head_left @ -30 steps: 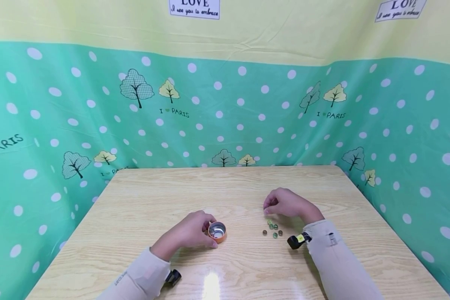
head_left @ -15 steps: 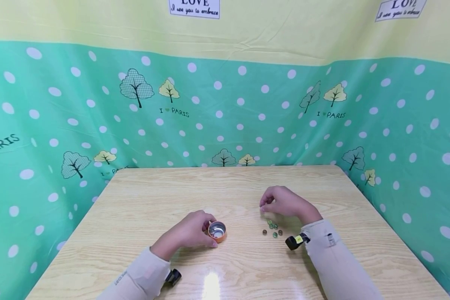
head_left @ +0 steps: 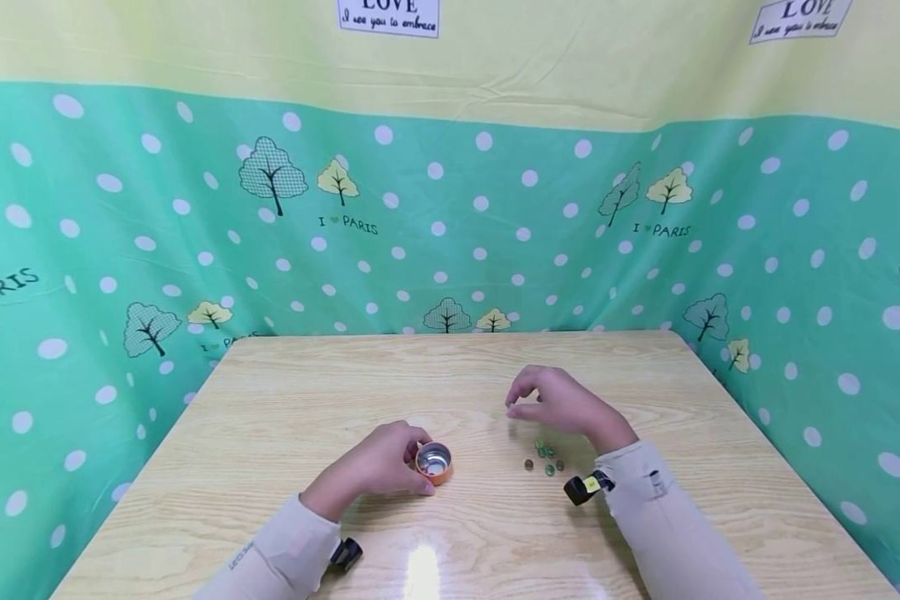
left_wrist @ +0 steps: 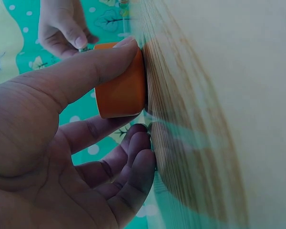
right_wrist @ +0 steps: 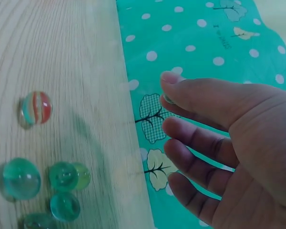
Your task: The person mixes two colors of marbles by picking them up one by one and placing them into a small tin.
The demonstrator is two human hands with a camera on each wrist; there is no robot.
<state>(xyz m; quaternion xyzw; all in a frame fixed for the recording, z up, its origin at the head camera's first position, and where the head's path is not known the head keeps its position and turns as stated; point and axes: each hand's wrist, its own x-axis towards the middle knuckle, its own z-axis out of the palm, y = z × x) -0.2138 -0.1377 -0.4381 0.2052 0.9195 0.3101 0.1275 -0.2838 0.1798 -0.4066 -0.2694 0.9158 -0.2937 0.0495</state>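
Observation:
My left hand [head_left: 385, 460] holds a small orange metal cup [head_left: 442, 478] upright on the table, thumb on its near side. The cup's inside is silvery; a small reddish spot shows at its bottom, too small to tell. In the left wrist view the thumb lies across the orange wall [left_wrist: 121, 93]. My right hand [head_left: 558, 404] is raised above the table, up and right of the cup, pinching a marble [right_wrist: 168, 99] between thumb and forefinger. Most of that marble is hidden by the thumb. Its other fingers are loosely bent.
Several loose glass marbles lie on the wooden table [head_left: 330, 383] right of the cup: green ones, such as one [right_wrist: 22, 178] apart from a close cluster [right_wrist: 64, 176], and a red-striped one [right_wrist: 40, 107]. A polka-dot curtain [head_left: 480, 208] surrounds the table's back and sides.
My right hand has moved left and slightly up, away from the loose marbles, with the pinched marble. The left hand and the cup have stayed in place.

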